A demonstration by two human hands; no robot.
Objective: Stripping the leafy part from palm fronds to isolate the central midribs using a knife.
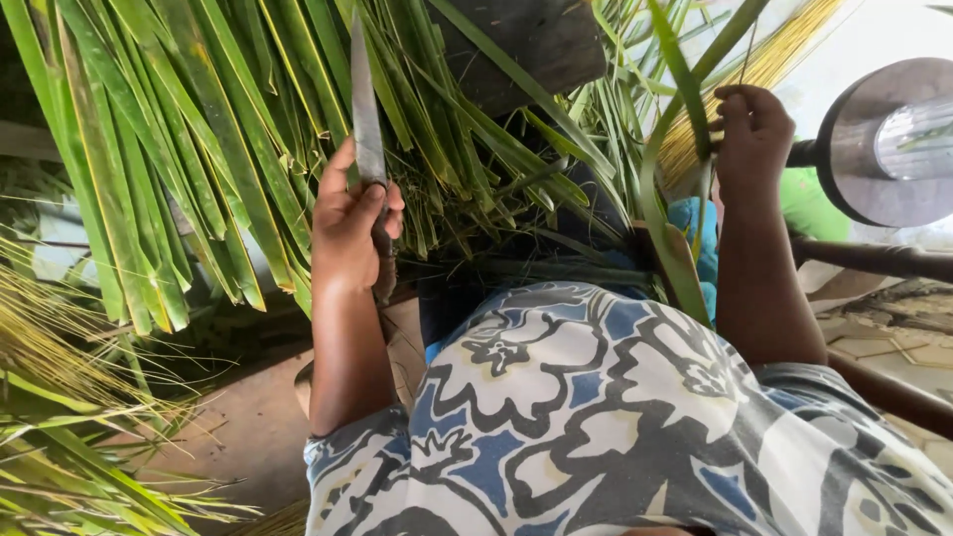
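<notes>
Green palm fronds [199, 149] crowd the view from nine to twelve o'clock, long, flat and glossy, over bare brown ground [238, 427]. Left hand [347, 223] is wrapped tight around a knife [365, 109], its thin grey steel blade pointing straight up at twelve. Right hand [752, 139], at two o'clock, pinches a narrow green leaf strip [675, 169] that bends in a smooth arc. Dry straw-yellow ribs [764, 69] fan out just behind it.

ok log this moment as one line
left hand: grips knife, blade up | right hand: pinches green palm leaf strip | leaf pile ahead
</notes>
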